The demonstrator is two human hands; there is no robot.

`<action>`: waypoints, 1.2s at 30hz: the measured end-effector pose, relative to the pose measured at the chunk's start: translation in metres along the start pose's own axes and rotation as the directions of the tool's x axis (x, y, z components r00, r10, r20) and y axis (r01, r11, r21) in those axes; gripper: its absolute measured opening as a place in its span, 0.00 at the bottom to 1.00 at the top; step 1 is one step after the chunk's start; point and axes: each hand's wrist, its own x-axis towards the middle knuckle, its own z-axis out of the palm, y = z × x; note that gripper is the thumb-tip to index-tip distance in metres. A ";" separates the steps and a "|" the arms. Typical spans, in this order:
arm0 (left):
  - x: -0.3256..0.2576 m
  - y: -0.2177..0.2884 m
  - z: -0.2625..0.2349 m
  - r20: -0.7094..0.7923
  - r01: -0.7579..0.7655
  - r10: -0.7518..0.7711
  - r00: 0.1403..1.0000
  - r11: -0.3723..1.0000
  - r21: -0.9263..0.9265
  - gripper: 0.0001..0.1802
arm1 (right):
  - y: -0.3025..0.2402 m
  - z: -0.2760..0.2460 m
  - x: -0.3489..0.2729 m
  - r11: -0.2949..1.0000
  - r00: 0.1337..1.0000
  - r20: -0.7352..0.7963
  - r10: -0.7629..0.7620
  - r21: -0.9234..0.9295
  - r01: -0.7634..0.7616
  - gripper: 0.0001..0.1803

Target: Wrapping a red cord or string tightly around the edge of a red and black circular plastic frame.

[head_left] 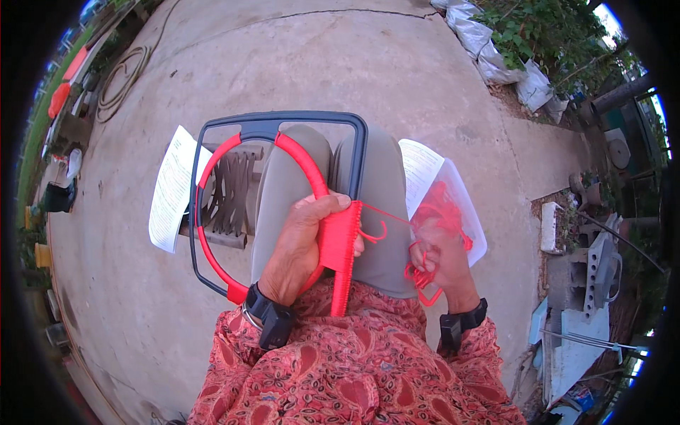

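Observation:
A dark frame [304, 115], rectangular with rounded corners and a ring inside it, rests tilted over my lap. Red cord [338, 237] is wound tightly round its right side, bridging ring and outer bar; more red wrapping covers parts of the ring. My left hand [301, 244] is closed round this wrapped part, thumb on top. From the wrapping a taut strand of red cord [386, 213] runs to my right hand [439, 255], whose fingers are curled round a loose bundle of the cord. A short curled cord end [374, 232] sticks out beside the wrapped bar.
A translucent plastic tub [476, 212] with more red cord stands by my right knee, a printed sheet [419, 166] beside it. Another sheet [172, 195] lies left, near a low woven stool [230, 191]. Concrete blocks [567, 276] and scrap line the right edge; a coiled hose [117, 88] lies far left.

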 end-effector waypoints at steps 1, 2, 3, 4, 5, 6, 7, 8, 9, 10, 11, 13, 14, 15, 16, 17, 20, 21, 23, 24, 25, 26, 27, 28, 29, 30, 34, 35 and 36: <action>-0.001 0.000 0.000 0.000 -0.025 0.025 1.000 1.000 -0.009 0.11 | -0.003 0.000 -0.001 0.999 1.000 -0.019 -0.015 0.037 0.016 0.15; -0.002 0.000 -0.001 -0.003 -0.026 0.026 1.000 1.000 -0.010 0.11 | -0.006 0.001 -0.003 0.997 0.999 -0.039 -0.030 0.074 0.033 0.15; -0.002 -0.001 -0.001 0.006 -0.034 0.034 0.999 0.999 -0.020 0.11 | -0.009 0.003 -0.005 0.997 0.999 -0.037 -0.028 0.074 0.030 0.15; -0.002 -0.001 -0.002 0.016 -0.041 0.041 0.999 0.999 -0.027 0.12 | -0.011 0.005 -0.008 0.996 0.996 -0.046 -0.082 0.015 0.083 0.14; -0.003 0.000 -0.002 0.015 -0.040 0.041 0.999 0.999 -0.025 0.12 | -0.014 0.008 -0.010 0.990 0.989 -0.052 -0.137 -0.043 0.135 0.13; -0.003 0.001 0.000 0.021 -0.050 0.051 0.998 0.998 -0.025 0.12 | -0.016 0.011 -0.013 0.990 0.989 -0.052 -0.136 -0.041 0.134 0.13; -0.002 0.001 0.000 0.029 -0.060 0.061 0.998 0.998 -0.024 0.12 | -0.019 0.013 -0.016 0.984 0.984 -0.061 -0.165 -0.077 0.160 0.12; -0.002 0.001 0.000 0.031 -0.059 0.060 0.998 0.998 -0.023 0.12 | -0.021 0.015 -0.018 0.976 0.979 -0.069 -0.194 -0.113 0.186 0.11; -0.002 0.000 0.000 0.033 -0.066 0.067 0.997 0.998 -0.019 0.12 | -0.022 0.017 -0.018 0.976 0.978 -0.070 -0.196 -0.112 0.188 0.11; -0.002 0.000 0.001 0.034 -0.074 0.075 0.997 0.997 -0.015 0.12 | -0.024 0.018 -0.017 0.973 0.974 -0.062 -0.219 -0.093 0.213 0.11; -0.002 0.000 0.000 0.035 -0.074 0.075 0.997 0.997 -0.014 0.12 | -0.026 0.018 -0.017 0.968 0.969 -0.053 -0.243 -0.073 0.238 0.11; -0.002 -0.002 -0.001 0.034 -0.085 0.086 0.996 0.996 -0.007 0.11 | -0.025 0.018 -0.020 0.965 0.968 -0.035 -0.250 -0.095 0.245 0.11; -0.002 -0.002 0.000 0.035 -0.087 0.087 0.996 0.996 -0.006 0.11 | -0.024 0.018 -0.022 0.961 0.967 -0.016 -0.255 -0.118 0.251 0.11; -0.002 -0.002 0.001 0.048 -0.064 0.064 0.997 0.998 -0.005 0.10 | -0.025 0.018 -0.025 0.960 0.966 -0.015 -0.257 -0.118 0.254 0.11; -0.002 -0.002 0.001 0.060 -0.043 0.043 0.997 0.999 -0.004 0.09 | -0.027 0.019 -0.029 0.957 0.965 0.017 -0.261 -0.126 0.261 0.11; -0.002 -0.002 0.001 0.061 -0.045 0.045 0.997 0.999 -0.004 0.09 | -0.028 0.019 -0.031 0.954 0.963 0.049 -0.265 -0.135 0.269 0.11; 0.000 -0.002 0.002 0.054 -0.048 0.048 0.997 0.999 0.011 0.08 | -0.027 0.002 -0.018 0.980 0.991 -0.013 -0.131 -0.154 0.127 0.10; 0.001 -0.003 0.001 0.062 -0.062 0.060 0.996 0.998 0.030 0.08 | -0.026 -0.007 -0.011 0.978 0.990 -0.013 -0.138 -0.157 0.134 0.10; 0.001 -0.004 0.000 0.069 -0.081 0.078 0.995 0.995 0.050 0.08 | -0.026 -0.024 0.006 0.747 0.964 -0.107 -0.243 -0.655 0.116 0.09; 0.001 -0.004 0.001 0.063 -0.080 0.076 0.995 0.995 0.062 0.08 | -0.030 -0.029 0.010 0.743 0.963 -0.104 -0.249 -0.658 0.120 0.09; 0.001 -0.004 0.001 0.056 -0.080 0.076 0.996 0.994 0.073 0.07 | -0.036 -0.034 0.014 0.686 0.946 -0.140 -0.291 -0.720 0.104 0.11; 0.000 -0.003 0.002 0.063 -0.084 0.079 0.995 0.994 0.073 0.07 | -0.043 -0.040 0.017 0.627 0.925 -0.175 -0.338 -0.775 0.082 0.13; -0.001 -0.003 0.004 0.049 -0.085 0.081 0.996 0.993 0.085 0.08 | -0.050 -0.049 0.020 0.623 0.922 -0.174 -0.345 -0.777 0.087 0.13; -0.002 -0.003 0.004 0.032 -0.087 0.084 0.996 0.991 0.098 0.08 | -0.059 -0.052 0.023 0.574 0.915 -0.144 -0.377 -0.812 0.108 0.15; -0.003 -0.003 0.004 0.037 -0.093 0.090 0.995 0.991 0.098 0.08 | -0.064 -0.053 0.027 0.523 0.906 -0.113 -0.407 -0.843 0.129 0.18; -0.003 -0.003 0.003 0.056 -0.116 0.112 0.992 0.990 0.083 0.08 | -0.069 -0.052 0.031 0.520 0.904 -0.109 -0.412 -0.843 0.136 0.18; -0.013 -0.003 0.005 0.078 -0.172 0.167 0.983 0.983 0.063 0.08 | -0.087 0.019 0.033 0.677 0.898 0.038 -0.438 -0.643 0.357 0.15; -0.015 -0.002 0.006 0.077 -0.177 0.172 0.982 0.982 0.062 0.08 | -0.087 0.034 0.034 0.729 0.902 0.118 -0.415 -0.549 0.408 0.14; -0.018 -0.002 0.007 0.087 -0.193 0.189 0.978 0.980 0.045 0.08 | -0.089 0.045 0.034 0.811 0.929 0.182 -0.322 -0.453 0.370 0.11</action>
